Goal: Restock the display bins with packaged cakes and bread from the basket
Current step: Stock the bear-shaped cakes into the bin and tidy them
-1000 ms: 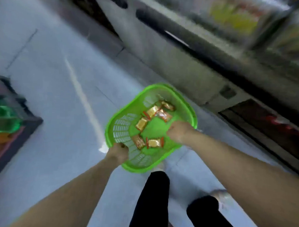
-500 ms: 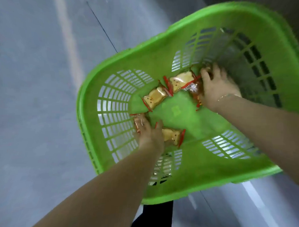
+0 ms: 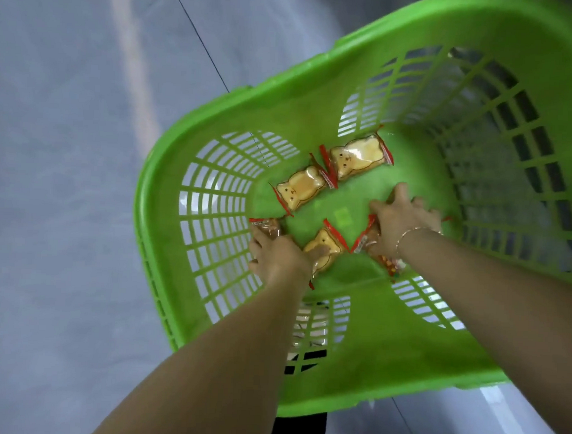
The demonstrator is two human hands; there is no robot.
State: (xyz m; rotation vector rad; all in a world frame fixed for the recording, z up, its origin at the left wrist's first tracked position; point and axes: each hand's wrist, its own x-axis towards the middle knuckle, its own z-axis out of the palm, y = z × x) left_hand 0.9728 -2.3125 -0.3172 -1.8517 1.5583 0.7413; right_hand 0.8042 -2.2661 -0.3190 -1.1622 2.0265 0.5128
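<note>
Green basket [image 3: 386,362], left hand [image 3: 278,257] gripping two partly hidden cake packets [image 3: 322,248], right hand [image 3: 400,222] covering another at three o'clock, grip unclear.

Right hand [image 3: 400,223]: moved from the far packets toward the near side of the green basket [image 3: 402,379], now lying over a packet [image 3: 368,241] by the near wall; far bear cake [image 3: 356,159] uncovered. Left hand [image 3: 278,256]: thumb now resting on the near bear cake [image 3: 324,246], fingers on the brown packet [image 3: 268,226]
</note>
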